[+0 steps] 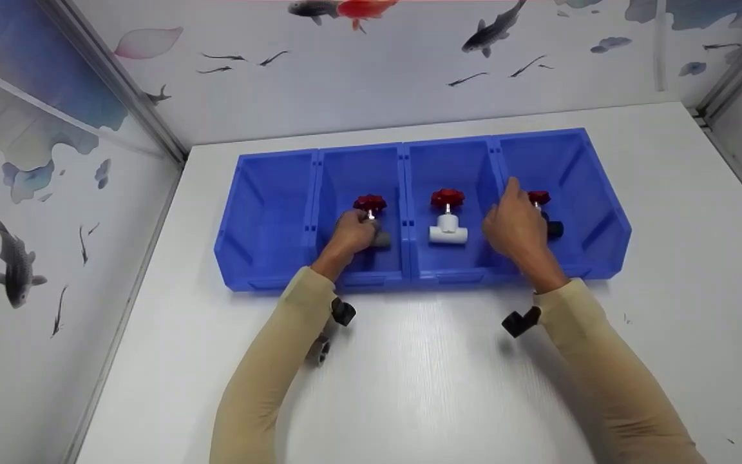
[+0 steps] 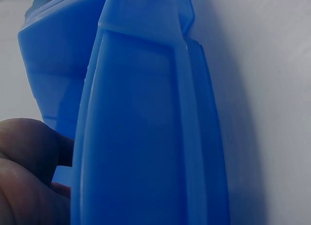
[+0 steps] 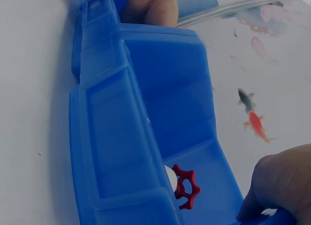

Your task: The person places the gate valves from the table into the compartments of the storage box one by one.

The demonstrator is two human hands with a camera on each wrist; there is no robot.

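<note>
Four blue bins stand joined in a row. In the second from the left, my left hand (image 1: 353, 232) pinches a grey pipe valve (image 1: 380, 240) with a red handwheel (image 1: 370, 203). The left wrist view shows curled fingers behind the bin's front wall (image 2: 136, 128), the valve out of sight. My right hand (image 1: 518, 222) grips the divider of the blue bin (image 3: 274, 217) between the third and fourth compartments. Left of it stands a white valve (image 1: 448, 230) with a red handwheel. A black valve (image 1: 555, 229), also red-wheeled, is partly hidden behind the right hand.
The leftmost blue bin (image 1: 268, 225) shows only bare walls and floor. A grey hollow-ended piece (image 1: 321, 351) lies on the white table (image 1: 422, 386), partly covered by the left sleeve. Printed panels (image 1: 377, 77) enclose the back and sides. Small black devices sit at both wrists.
</note>
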